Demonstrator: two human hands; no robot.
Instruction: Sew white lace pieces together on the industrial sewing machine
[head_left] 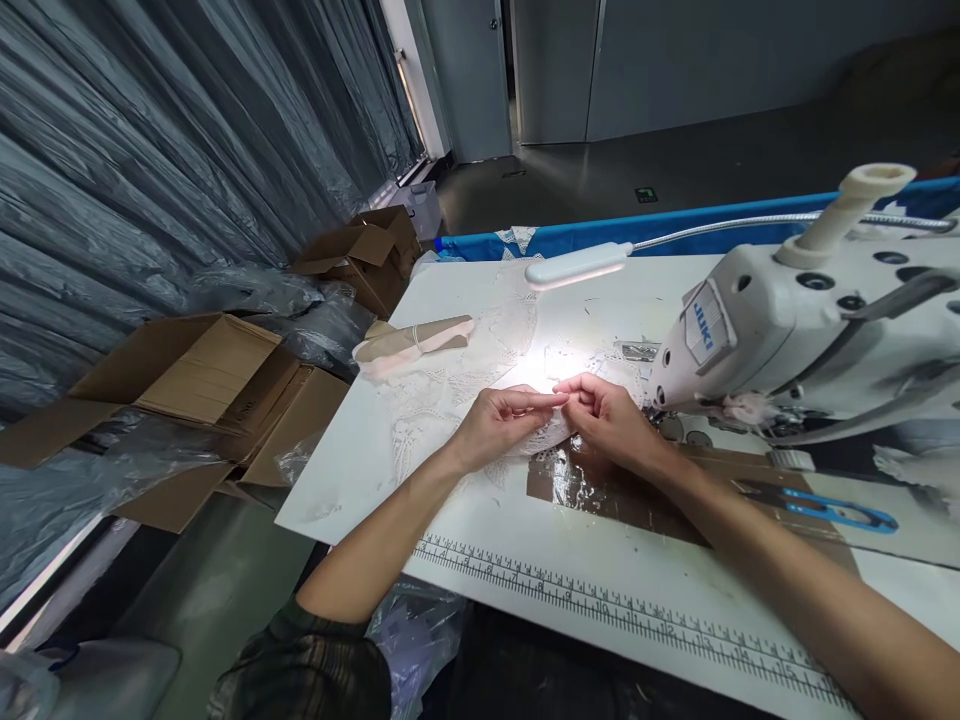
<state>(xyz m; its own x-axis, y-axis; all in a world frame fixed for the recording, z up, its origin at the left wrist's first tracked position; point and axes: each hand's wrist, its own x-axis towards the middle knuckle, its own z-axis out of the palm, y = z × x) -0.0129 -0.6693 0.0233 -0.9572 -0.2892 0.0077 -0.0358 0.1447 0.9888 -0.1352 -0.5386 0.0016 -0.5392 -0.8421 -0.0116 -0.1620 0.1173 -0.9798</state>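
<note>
Under the bright lamp, my left hand [501,422] and my right hand [606,418] meet fingertip to fingertip. Both are closed in a pinch on white lace fabric [551,436], which hangs just below the fingers; the exact edge they grip is washed out by glare. More white lace [420,425] lies spread over the table to the left of my hands. Close to my right hand is the head of a white sewing machine [701,325]. A brown taped board [626,495] lies beneath my right wrist.
A lamp [577,266] on a bendy neck hangs over the white table [345,470]. Blue thread snips [840,508] lie right, a rolled bundle [416,340] left. A ruler strip [562,592] runs along the front edge. Open cardboard boxes [210,370] stand left of the table.
</note>
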